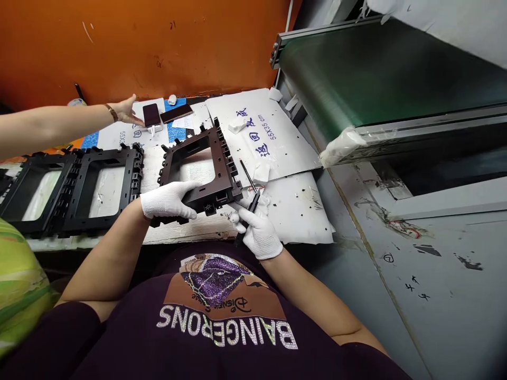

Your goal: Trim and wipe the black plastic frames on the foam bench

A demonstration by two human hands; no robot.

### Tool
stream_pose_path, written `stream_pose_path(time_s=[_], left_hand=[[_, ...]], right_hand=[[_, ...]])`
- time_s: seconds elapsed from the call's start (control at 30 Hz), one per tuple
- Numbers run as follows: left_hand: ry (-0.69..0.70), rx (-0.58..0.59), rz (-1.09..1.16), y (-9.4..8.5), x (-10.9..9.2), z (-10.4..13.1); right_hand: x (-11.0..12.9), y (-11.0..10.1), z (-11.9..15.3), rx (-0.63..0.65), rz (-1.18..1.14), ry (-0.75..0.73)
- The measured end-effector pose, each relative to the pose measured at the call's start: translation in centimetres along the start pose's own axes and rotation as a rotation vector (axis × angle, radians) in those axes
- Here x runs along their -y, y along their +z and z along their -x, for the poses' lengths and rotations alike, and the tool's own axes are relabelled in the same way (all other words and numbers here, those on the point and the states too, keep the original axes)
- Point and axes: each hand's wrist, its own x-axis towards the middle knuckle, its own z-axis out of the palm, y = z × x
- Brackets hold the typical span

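A black plastic frame [222,182] with a large rectangular opening and clips along its edges is held at the table's front. My left hand [170,200], in a white glove, grips its near left side, thumb on top. My right hand [259,229], gloved too, is closed around a slim black tool [253,203] close to the frame's near right corner. The tool's exact kind and its working end cannot be made out. Another thin black stick-like tool [247,174] lies on the table just beyond my right hand.
More black frames [129,174] stand in a row at left. Another person's bare hand [125,111] reaches over two dark phones [151,115]. White foam sheets [293,153] with scraps cover the table [194,232]. A green conveyor belt [380,74] is at right.
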Motion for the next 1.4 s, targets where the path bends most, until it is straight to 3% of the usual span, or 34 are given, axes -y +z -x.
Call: stream_pose_path(time_s=[0.37, 0.47, 0.57, 0.73, 0.87, 1.0, 1.13, 1.4], left_hand=[[0.051, -0.045, 0.108, 1.5, 0.0, 0.1], [0.066, -0.061, 0.142, 2.2, 0.2, 0.4], [0.084, -0.061, 0.081, 2.9, 0.8, 0.4], [0.136, -0.130, -0.244, 4.0, 2.1, -0.3], [0.146, -0.143, -0.390, 4.8, 2.9, -0.7], [0.121, -0.150, -0.424, 5.3, 3.9, -0.8], [0.095, -0.141, -0.456, 5.6, 5.0, -1.2], [0.005, -0.052, -0.540, 6.0, 6.1, -2.7]], right_hand=[[-1.1, -0.3, 0.1, 0.005, -0.087, 0.210], [-1.7, -0.8, -0.1, -0.027, -0.072, 0.205], [-2.0, -1.9, -0.4, -0.059, 0.143, 0.125], [-2.1, -4.8, -1.4, -0.097, 0.783, 0.034], [-2.7, -6.6, -2.5, -0.129, 1.148, -0.090], [-3.6, -6.9, -3.6, -0.163, 1.414, -0.173], [-4.1, -6.8, -5.0, -0.075, 1.637, -0.303], [-4.6, -7.2, -6.6, -0.052, 1.867, -0.367]])
